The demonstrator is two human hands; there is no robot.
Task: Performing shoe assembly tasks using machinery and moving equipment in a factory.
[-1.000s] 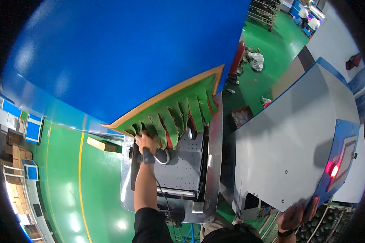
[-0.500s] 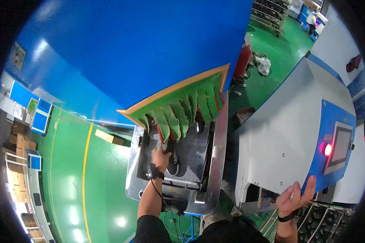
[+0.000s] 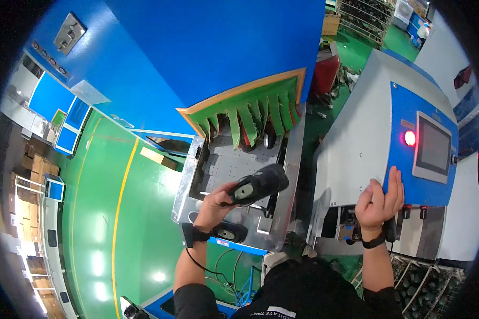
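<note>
My left hand (image 3: 214,206) pinches one end of black shoe (image 3: 263,183) in fingers, perforated tray (image 3: 229,162) beyond; right hand's (image 3: 379,204) fingers spread, beside control panel (image 3: 404,119). Step seems shoe transfer; next move calls for steady grip.

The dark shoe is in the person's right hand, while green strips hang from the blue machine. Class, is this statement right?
Not quite: the side is wrong. The head view shows the dark shoe in the left hand. The rest stands: green strips hang from the blue machine.
</note>
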